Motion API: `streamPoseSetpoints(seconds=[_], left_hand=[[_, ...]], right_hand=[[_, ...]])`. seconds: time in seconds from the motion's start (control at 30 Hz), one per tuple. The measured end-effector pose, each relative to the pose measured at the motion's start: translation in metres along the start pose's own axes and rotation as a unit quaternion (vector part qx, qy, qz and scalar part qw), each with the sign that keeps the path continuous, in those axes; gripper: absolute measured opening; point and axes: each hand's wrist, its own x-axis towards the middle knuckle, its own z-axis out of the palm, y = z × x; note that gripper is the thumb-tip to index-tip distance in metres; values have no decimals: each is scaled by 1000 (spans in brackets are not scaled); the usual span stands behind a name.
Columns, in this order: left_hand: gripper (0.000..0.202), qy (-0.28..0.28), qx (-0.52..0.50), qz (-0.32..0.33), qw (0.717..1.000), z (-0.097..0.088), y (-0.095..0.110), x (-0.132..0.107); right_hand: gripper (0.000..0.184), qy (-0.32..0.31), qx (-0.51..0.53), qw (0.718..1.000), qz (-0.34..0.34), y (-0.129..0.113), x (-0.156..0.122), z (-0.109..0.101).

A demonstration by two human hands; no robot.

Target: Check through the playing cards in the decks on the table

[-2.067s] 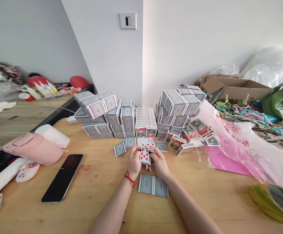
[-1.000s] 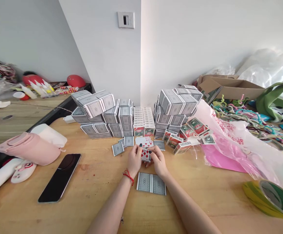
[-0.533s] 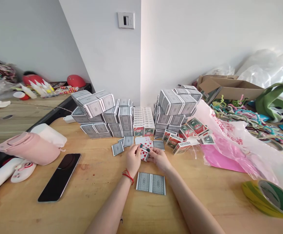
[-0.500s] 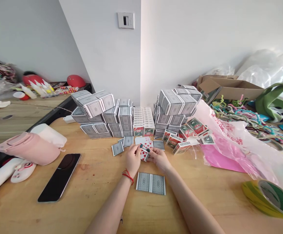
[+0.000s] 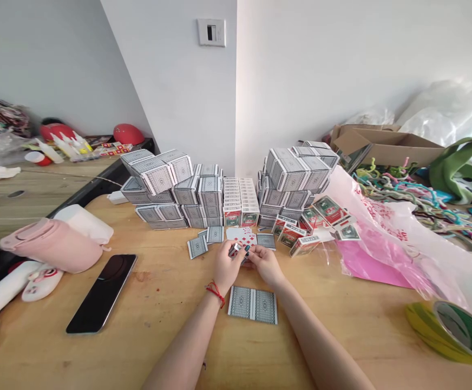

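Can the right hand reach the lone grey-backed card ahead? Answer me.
Probably yes: the card lies just past the right hand, nothing between, though that hand holds face-up playing cards.

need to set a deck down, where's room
Bare wood shows between the smartphone and the two face-down cards, and between those cards and the tape roll. Crowded: the card-box stacks and loose cards around the left hand and right hand.

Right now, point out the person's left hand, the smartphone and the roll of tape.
left hand (image 5: 224, 266): head view, on the back of the hand.
smartphone (image 5: 102, 293): head view, on its dark screen.
roll of tape (image 5: 426, 330): head view, on its yellow side.
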Motion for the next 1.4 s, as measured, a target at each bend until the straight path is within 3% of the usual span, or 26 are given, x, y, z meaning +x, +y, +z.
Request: streamPoseSetpoints(seconds=[0.37, 0.7, 1.0, 1.23, 1.4], left_hand=[[18, -4, -12, -43, 999, -1, -5, 2], [17, 15, 7, -4, 1000, 0, -6, 2], [20, 30, 60, 27, 997, 0, -9, 3], [24, 46, 85, 27, 995, 4, -8, 3], [27, 36, 103, 12, 994, 2, -7, 4]], right_hand=[[33, 20, -120, 992, -39, 6, 0, -2], [27, 24, -167, 983, -69, 8, -3, 1], [18, 38, -290, 948, -125, 2, -9, 4], [17, 42, -301, 943, -138, -1, -10, 5], [19, 30, -244, 963, -113, 1, -9, 6]])
